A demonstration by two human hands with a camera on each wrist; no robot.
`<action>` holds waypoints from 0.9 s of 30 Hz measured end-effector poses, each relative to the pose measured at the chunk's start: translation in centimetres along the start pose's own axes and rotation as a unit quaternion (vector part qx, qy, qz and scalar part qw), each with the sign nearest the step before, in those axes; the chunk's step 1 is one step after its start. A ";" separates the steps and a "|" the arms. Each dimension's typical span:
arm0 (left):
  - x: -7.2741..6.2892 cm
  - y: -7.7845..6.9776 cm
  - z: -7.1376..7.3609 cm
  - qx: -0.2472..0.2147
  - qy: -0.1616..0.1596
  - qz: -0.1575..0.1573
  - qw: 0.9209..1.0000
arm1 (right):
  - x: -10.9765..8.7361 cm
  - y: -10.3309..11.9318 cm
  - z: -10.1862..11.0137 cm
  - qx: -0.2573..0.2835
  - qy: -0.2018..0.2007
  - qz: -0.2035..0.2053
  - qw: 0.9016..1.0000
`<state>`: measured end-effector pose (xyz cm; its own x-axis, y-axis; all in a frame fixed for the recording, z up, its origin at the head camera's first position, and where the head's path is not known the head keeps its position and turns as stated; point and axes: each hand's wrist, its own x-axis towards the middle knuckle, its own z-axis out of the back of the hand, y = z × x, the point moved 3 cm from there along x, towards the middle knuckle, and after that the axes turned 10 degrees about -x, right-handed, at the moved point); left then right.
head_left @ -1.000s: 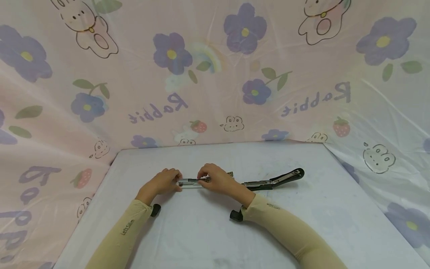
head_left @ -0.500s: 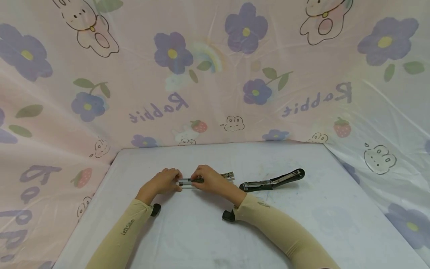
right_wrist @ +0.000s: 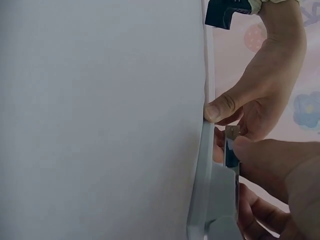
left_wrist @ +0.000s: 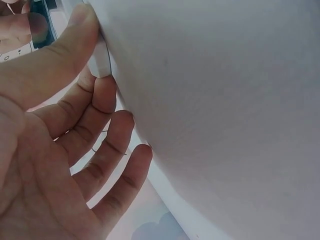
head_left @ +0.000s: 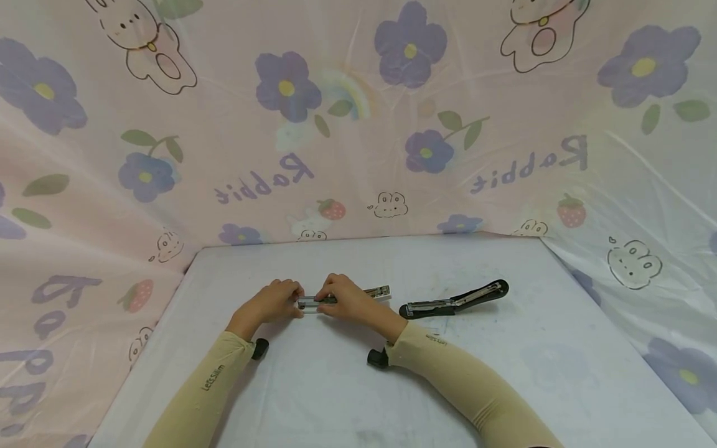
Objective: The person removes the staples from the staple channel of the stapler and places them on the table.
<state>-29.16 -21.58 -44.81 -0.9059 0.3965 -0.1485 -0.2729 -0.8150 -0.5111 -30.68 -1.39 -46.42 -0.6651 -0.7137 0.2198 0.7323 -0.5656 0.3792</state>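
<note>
A white stapler [head_left: 383, 292] lies opened out on the table, its metal channel [head_left: 307, 302] facing up. At its left end my left hand [head_left: 274, 301] holds the base between thumb and fingers; the left wrist view shows my thumb [left_wrist: 80, 25] on the white edge. Over the stapler's middle, my right hand [head_left: 347, 298] pinches a dark strip [head_left: 329, 300] at the channel. In the right wrist view, the right thumb lies against this dark strip [right_wrist: 231, 154], beside the pale stapler body [right_wrist: 222, 192]. My right hand hides part of the stapler, and what the strip is stays unclear.
A black stapler [head_left: 454, 303], also opened out, lies right of the white one, close to my right forearm. The white table [head_left: 325, 392] ends at a printed cloth backdrop [head_left: 358, 143] behind and at both sides. Dark wrist devices [head_left: 378, 359] stick out below both wrists.
My right hand has slid left along the white stapler toward my left hand, uncovering its right end and the black stapler's left end. My left hand has stayed in place.
</note>
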 end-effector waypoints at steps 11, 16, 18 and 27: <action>0.1 0.1 -0.1 0.007 -0.003 0.000 1.000 | -0.1 -0.3 -0.1 0.014 -0.009 0.002 1.000; 0.2 0.1 -0.2 0.007 -0.003 -0.002 1.000 | 0.0 -0.7 -0.2 0.043 -0.007 -0.008 0.999; 0.2 0.2 -0.2 0.005 -0.003 0.001 1.000 | 0.0 -0.8 -0.2 0.056 -0.007 -0.014 0.998; 0.1 0.2 -0.2 0.001 -0.002 -0.002 1.000 | 0.4 -0.4 -0.1 0.047 -0.024 -0.027 0.998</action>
<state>-29.29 -21.65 -45.08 -0.9058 0.3988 -0.1431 -0.2780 -0.8142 -0.5097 -31.23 -1.48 -46.58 -0.7111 -0.6615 0.2382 0.6796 -0.5598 0.4740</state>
